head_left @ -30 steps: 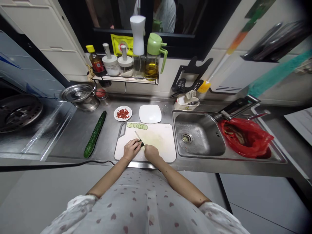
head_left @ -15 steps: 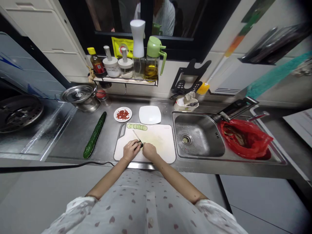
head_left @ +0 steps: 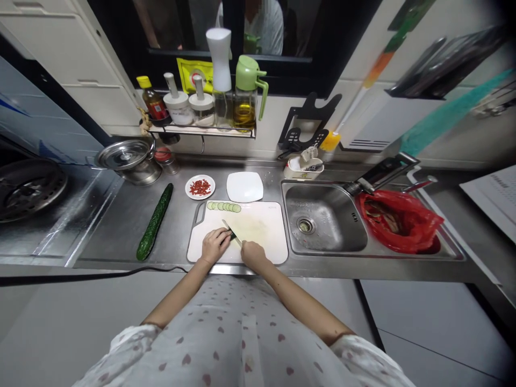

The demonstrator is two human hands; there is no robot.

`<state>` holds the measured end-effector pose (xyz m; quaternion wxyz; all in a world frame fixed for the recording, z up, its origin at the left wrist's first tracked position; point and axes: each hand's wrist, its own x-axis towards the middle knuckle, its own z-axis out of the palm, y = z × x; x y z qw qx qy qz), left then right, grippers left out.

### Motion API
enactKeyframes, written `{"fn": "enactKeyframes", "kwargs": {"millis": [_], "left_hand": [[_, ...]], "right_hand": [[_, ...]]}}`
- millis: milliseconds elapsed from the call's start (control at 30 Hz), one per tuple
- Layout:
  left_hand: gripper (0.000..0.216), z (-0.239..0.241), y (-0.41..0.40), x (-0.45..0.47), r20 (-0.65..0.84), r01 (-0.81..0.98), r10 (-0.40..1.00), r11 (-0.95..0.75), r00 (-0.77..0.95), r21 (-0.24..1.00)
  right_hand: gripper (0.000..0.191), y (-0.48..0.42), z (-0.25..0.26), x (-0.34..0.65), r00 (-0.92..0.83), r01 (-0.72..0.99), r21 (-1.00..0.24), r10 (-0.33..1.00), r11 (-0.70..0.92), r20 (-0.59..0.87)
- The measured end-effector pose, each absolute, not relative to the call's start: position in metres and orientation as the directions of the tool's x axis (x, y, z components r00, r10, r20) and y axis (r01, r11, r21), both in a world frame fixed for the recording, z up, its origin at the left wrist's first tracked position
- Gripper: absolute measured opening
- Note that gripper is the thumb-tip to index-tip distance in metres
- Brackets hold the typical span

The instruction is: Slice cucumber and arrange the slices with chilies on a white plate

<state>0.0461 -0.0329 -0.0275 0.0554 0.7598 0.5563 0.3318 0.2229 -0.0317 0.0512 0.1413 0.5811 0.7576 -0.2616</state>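
My left hand (head_left: 215, 244) is curled over a short piece of cucumber (head_left: 233, 235) on the white cutting board (head_left: 266, 226), holding it down. My right hand (head_left: 253, 253) grips the handle of a knife (head_left: 233, 233), whose blade angles up and left against the cucumber piece beside my left fingers. A row of several cucumber slices (head_left: 224, 206) lies along the board's far edge. A whole cucumber (head_left: 155, 221) lies on the steel counter left of the board.
Beyond the board stand a small dish of red chillies (head_left: 200, 186) and an empty white plate (head_left: 244, 186). A sink (head_left: 322, 226) lies to the right, with a red bag (head_left: 399, 221) beside it. A lidded pot (head_left: 127, 158) sits at left, bottles on the shelf (head_left: 201, 129).
The knife and my right hand have shifted slightly back and forth over the cucumber piece; my left hand has stayed on it. The camera view moved a little.
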Motion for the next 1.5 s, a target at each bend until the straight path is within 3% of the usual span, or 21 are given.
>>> {"fn": "enactKeyframes", "kwargs": {"millis": [233,633,833,933,1067,1200,1333,1500], "left_hand": [[0.019,-0.017,-0.035,0.051,0.439,0.831,0.886,-0.353,0.149,0.431],[0.025,-0.011,-0.04,0.054,0.409,0.81,0.911,-0.283,0.058,0.515],[0.034,0.002,-0.033,0.066,0.441,0.817,0.895,-0.202,-0.071,0.541],[0.037,0.016,-0.017,0.081,0.36,0.825,0.932,-0.244,0.053,0.509],[0.035,0.036,0.006,0.099,0.123,0.832,0.954,-0.298,0.273,0.468],[0.026,0.049,0.018,0.112,-0.024,0.821,0.941,-0.281,0.336,0.497],[0.013,0.052,0.022,0.122,-0.057,0.79,0.972,-0.15,0.228,0.595],[0.013,0.041,0.039,0.119,-0.221,0.726,0.967,0.244,-0.13,0.643]], "right_hand": [[0.029,-0.039,0.056,0.251,-0.283,0.95,-0.27,0.805,0.159,-0.521],[0.038,-0.036,0.074,0.266,-0.209,0.973,-0.17,0.909,0.156,-0.361],[0.048,-0.035,0.071,0.268,-0.223,0.974,-0.107,0.913,0.198,-0.341],[0.051,-0.035,0.073,0.269,-0.243,0.97,-0.08,0.91,0.23,-0.337],[0.052,-0.037,0.076,0.273,-0.273,0.961,-0.051,0.904,0.272,-0.33],[0.049,-0.04,0.077,0.282,-0.277,0.958,-0.017,0.913,0.285,-0.298],[0.048,-0.041,0.073,0.296,-0.212,0.975,-0.002,0.935,0.22,-0.284],[0.046,-0.042,0.064,0.319,-0.099,0.994,0.015,0.958,0.107,-0.269]]}}
